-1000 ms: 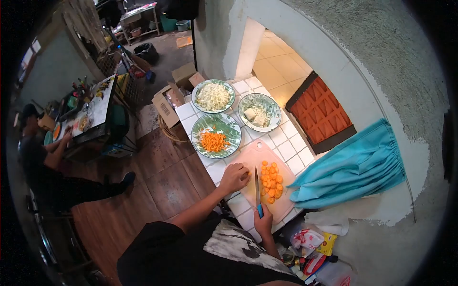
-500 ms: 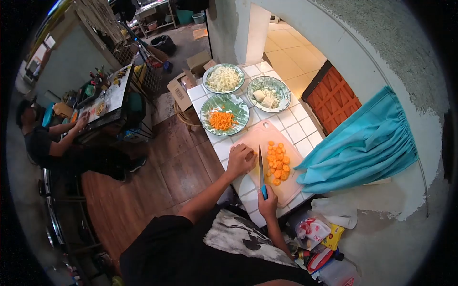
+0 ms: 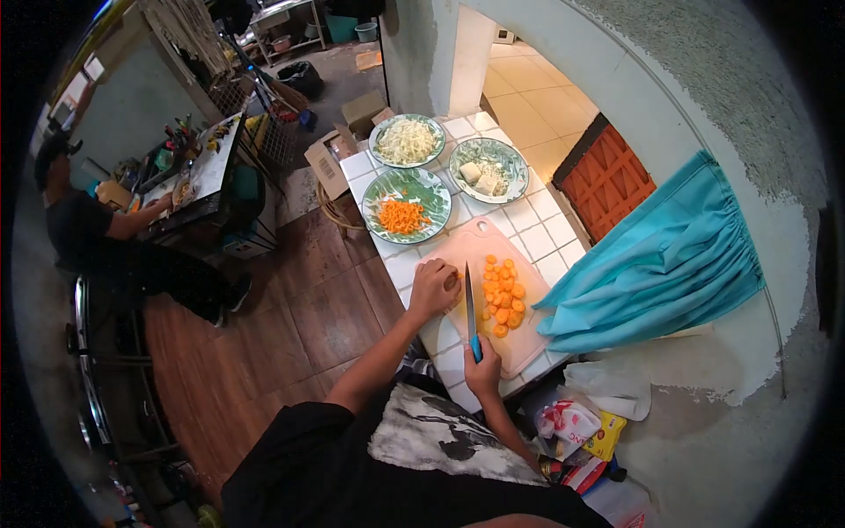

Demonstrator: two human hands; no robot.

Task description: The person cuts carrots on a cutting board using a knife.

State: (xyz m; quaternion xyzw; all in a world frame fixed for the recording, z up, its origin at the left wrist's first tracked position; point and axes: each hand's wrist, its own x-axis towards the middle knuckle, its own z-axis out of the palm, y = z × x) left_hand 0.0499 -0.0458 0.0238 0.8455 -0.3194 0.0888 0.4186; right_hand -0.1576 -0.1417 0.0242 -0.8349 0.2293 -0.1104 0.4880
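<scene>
Tight quarters at the near corner: the pink cutting board (image 3: 461, 242) lay close to the left and near edges of the tiled surface (image 3: 554, 231), the teal curtain (image 3: 656, 264) draped right up beside it, while bare tile ran between board and plates. The left hand (image 3: 431, 290) was over the board's left edge, its grip curled inward; whether it pinched anything could not be told. Just a slim gap, then the knife (image 3: 471, 312), long blade pointing away, blue handle clasped firmly in the right hand's (image 3: 483, 370) grip. Right of the blade lay the carrot slices (image 3: 503, 295), smooth round discs loosely clustered. Beyond, a green-and-white plate (image 3: 431, 192) bore fine, tangled carrot shreds (image 3: 400, 216); behind it came a heap of pale shreds (image 3: 407, 141), and a bowl (image 3: 517, 172) held chunky pale blocks (image 3: 484, 183). To the left, open brown floor (image 3: 326, 299) stretched away.
</scene>
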